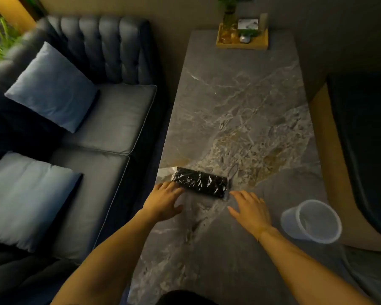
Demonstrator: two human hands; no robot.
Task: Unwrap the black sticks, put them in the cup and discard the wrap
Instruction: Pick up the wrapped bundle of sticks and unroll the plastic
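Note:
A bundle of black sticks (200,182) in shiny clear wrap lies on the grey marble table (240,111), near its left edge. My left hand (165,200) is spread flat just below the bundle's left end, fingertips touching or nearly touching the wrap. My right hand (250,209) hovers with fingers apart just below the bundle's right end and holds nothing. A clear plastic cup (312,221) lies tilted on the table to the right of my right hand, its mouth facing me.
A grey sofa (110,119) with two blue cushions (51,86) runs along the table's left side. A wooden tray (242,39) with a plant and small items stands at the table's far end. A dark seat (365,137) is on the right.

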